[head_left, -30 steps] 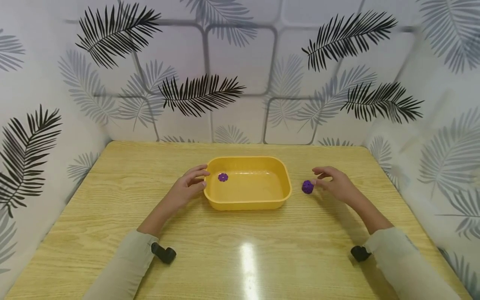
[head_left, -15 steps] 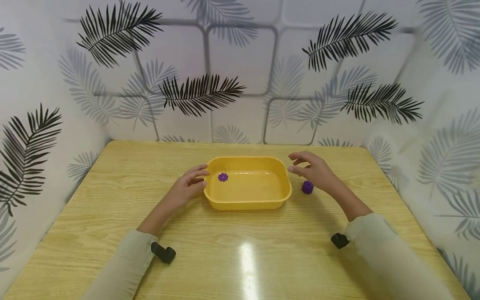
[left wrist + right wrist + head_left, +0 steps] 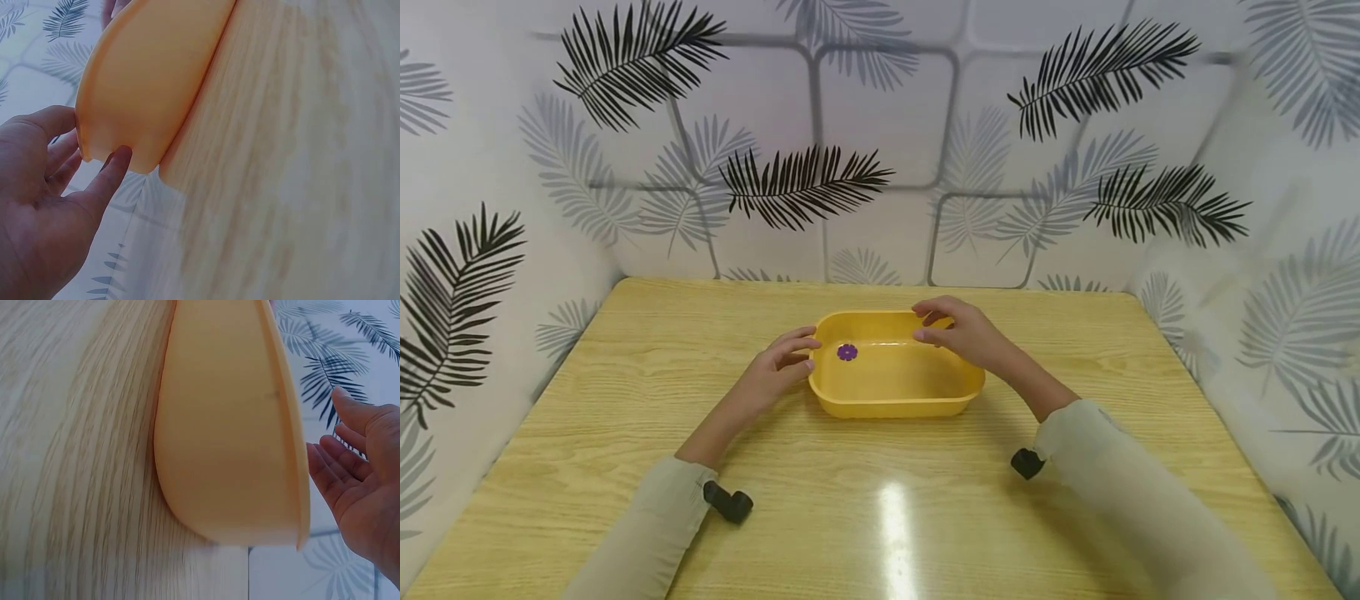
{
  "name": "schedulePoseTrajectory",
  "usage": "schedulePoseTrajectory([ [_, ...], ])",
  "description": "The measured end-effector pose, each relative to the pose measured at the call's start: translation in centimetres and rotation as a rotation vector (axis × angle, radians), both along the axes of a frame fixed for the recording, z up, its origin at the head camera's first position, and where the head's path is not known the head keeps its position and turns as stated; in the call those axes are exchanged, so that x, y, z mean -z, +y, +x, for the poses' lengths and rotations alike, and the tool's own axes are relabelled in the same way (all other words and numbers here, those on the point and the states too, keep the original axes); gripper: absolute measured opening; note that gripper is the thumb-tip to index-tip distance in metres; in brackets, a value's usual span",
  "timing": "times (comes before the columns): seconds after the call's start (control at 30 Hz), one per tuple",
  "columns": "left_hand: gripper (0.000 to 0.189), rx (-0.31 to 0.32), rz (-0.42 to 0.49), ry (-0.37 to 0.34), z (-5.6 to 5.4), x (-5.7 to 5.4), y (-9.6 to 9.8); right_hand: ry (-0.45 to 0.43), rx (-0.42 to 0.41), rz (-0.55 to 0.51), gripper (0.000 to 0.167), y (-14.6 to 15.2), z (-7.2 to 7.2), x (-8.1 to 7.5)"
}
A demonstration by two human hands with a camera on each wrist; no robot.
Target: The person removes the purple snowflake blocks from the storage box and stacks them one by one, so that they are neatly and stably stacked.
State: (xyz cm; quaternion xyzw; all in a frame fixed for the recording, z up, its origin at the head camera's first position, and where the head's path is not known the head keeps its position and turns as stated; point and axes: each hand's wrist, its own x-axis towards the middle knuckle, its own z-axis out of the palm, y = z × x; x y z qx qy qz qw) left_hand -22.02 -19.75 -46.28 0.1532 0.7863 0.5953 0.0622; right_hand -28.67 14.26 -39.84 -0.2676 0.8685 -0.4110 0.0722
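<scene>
A yellow tub [image 3: 895, 409] with a raised rim sits on the table. At its left end my left hand [image 3: 772, 367] grips the rim, and the left wrist view shows the thumb on the outer wall. Over the tub's right part hovers my right hand [image 3: 958, 333], its fingers loosely bent. Nothing shows between those fingers in the right wrist view. Inside the tub at the left lies a purple flower-shaped piece [image 3: 847, 352]. The purple ball seen earlier to the tub's right is hidden now, its spot covered by the right forearm.
The light wooden table [image 3: 820, 500] ends at the back against a wall [image 3: 880, 233] with a leaf pattern. Similar patterned covering stands at both sides. Black cameras sit at both wrists, over pale sleeves.
My right hand has moved left, from beside the purple ball to above the tub, leaving the ball behind. The left hand has stayed at the tub's left end.
</scene>
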Motion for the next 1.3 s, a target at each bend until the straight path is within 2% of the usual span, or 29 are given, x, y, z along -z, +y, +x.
schedulePoseTrajectory([
  [0.4, 0.04, 0.01, 0.01, 0.001, 0.1, -0.1, -0.1, 0.02, -0.073, 0.035, 0.05, -4.8, -1.6, 1.4],
  [0.87, 0.042, 0.036, 0.027, 0.0, 0.1, -0.1, -0.2, -0.041, -0.12, 0.158, 0.051, -8.6, -2.5, 2.0],
  [1.03, 0.043, 0.04, 0.027, 0.006, -0.1, 0.2, -0.3, -0.063, -0.134, 0.211, 0.05, -9.4, -2.6, 2.8],
  [1.3, 0.043, 0.038, 0.032, 0.001, 0.0, 0.1, -0.3, 0.033, -0.159, 0.297, 0.046, -10.1, -2.7, 4.4],
])
